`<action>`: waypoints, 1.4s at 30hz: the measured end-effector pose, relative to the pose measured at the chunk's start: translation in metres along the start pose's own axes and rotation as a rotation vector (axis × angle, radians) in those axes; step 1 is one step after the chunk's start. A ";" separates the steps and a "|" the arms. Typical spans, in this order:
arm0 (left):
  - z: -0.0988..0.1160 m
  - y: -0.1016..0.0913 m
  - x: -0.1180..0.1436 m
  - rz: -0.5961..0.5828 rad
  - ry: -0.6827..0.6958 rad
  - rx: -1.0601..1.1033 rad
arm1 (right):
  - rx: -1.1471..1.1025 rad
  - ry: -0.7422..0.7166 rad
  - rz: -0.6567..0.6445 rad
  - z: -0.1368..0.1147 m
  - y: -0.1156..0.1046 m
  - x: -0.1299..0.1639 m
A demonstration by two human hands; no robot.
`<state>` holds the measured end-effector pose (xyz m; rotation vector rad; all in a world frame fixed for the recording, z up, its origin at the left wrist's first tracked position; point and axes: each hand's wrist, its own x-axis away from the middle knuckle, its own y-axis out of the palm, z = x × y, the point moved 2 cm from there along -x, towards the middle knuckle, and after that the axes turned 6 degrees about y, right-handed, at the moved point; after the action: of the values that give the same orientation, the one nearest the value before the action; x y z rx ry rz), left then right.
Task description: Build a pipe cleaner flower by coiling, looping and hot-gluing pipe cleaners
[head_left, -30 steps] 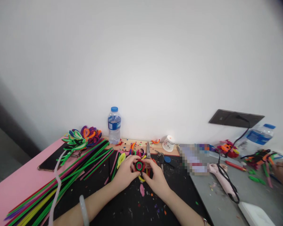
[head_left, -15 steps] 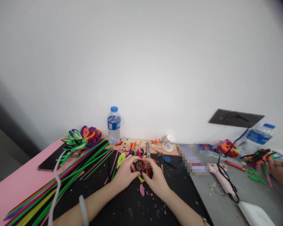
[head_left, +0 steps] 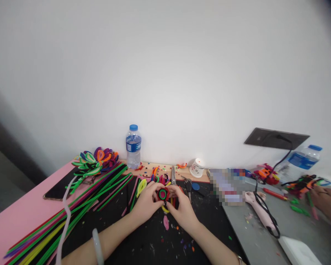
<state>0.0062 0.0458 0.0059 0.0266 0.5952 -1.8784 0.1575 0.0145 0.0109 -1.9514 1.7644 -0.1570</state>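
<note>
A fuzzy red coil, held
Left hand and right hand curl half closed, pinching its sides

Worn on the head, as a single view. Looking forward and down from the near side of the surface, facing the white wall almost squarely. Set near, with forearms spanning from the bottom edge to the left hand and right hand, low at mid-frame. Wide in reach, out to a co-worker's hand at the right edge. Over half filled by wall.
</note>
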 end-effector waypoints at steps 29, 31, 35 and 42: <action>0.004 0.000 0.001 -0.010 -0.013 -0.040 | -0.005 0.008 0.009 0.001 0.001 0.001; 0.003 0.000 0.001 -0.010 -0.008 -0.040 | 0.003 0.010 0.007 0.002 0.001 0.001; 0.005 -0.001 0.002 -0.021 -0.007 -0.056 | 0.003 0.006 0.010 0.002 0.001 0.001; 0.006 -0.001 0.002 -0.024 -0.010 -0.047 | -0.002 0.005 0.004 0.000 0.001 0.001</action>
<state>0.0061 0.0418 0.0109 -0.0212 0.6348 -1.8865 0.1569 0.0134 0.0108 -1.9510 1.7716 -0.1585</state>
